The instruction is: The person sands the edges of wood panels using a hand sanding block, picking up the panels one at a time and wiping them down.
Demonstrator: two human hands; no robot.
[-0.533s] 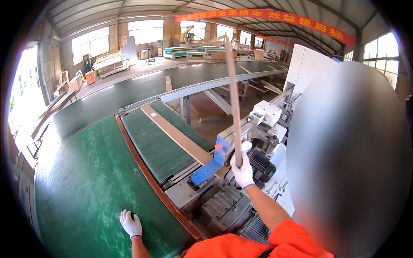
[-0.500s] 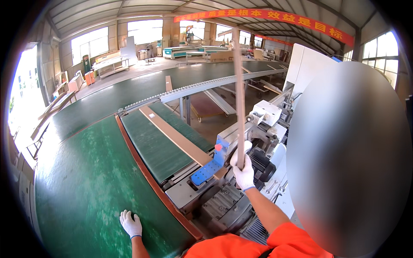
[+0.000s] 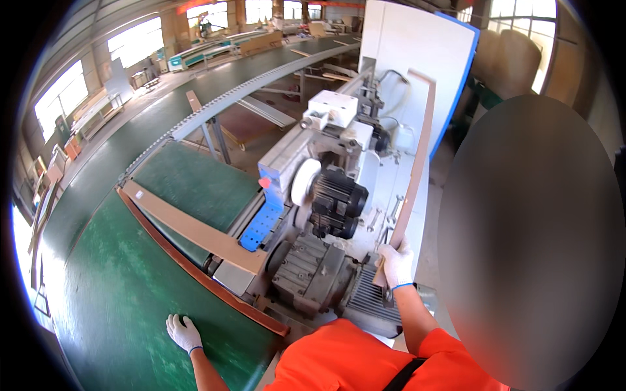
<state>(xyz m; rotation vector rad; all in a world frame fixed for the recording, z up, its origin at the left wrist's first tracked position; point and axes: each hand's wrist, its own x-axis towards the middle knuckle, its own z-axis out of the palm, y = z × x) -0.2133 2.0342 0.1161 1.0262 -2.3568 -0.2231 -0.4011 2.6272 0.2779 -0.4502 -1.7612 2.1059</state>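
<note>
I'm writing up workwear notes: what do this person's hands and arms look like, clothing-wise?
The left hand and right hand each wear a white glove with a thin blue edge at the wrist. A bright orange-red sleeve covers the upper right arm, ending well above the glove; the left sleeve is out of view.

worn on the head, one wide fisheye looks down and forward over the nearby fingers (image 3: pixel 175 324).

1 long, narrow brown strip (image 3: pixel 418 166) slants over the white machine bed (image 3: pixel 386 177), far end seemingly raised.
</note>
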